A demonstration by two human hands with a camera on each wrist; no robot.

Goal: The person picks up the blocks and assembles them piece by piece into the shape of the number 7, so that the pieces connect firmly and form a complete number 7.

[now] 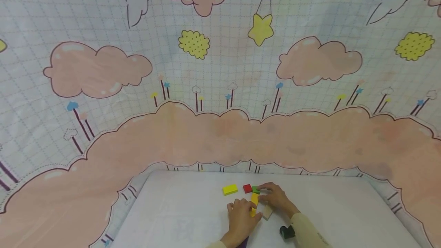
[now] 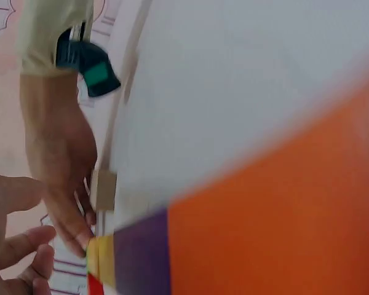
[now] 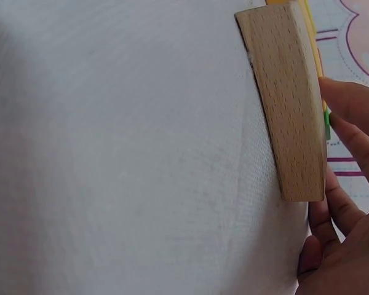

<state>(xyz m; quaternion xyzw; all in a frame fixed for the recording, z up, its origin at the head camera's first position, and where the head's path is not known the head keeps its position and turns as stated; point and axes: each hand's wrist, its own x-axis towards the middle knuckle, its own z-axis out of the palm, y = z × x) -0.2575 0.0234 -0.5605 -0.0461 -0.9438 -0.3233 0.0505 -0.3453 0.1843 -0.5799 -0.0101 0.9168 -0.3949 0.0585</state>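
My left hand [image 1: 239, 217] is over a row of blocks, its thumb and fingers spread apart; the left wrist view shows no block between its fingers [image 2: 34, 246]. The row includes an orange block [image 2: 283, 227] close to the camera, a purple block [image 2: 141, 255] and yellow blocks [image 1: 254, 199]. At the row's far end, fingertips of my right hand [image 1: 275, 196] touch a green block [image 1: 255, 189] and the yellow one. These fingers are nearly straight. Beside the right hand stands a natural wood block [image 3: 283, 104], its wide side towards the right wrist camera. A red block [image 1: 247, 188] sits by the green one.
Left of the red block lies a separate yellow block [image 1: 230, 190]. The blocks are on a white-covered table [image 1: 172, 209], backed by a patterned cloth [image 1: 213, 137] with clouds. A dark camera [image 1: 286, 232] is strapped to the right wrist.
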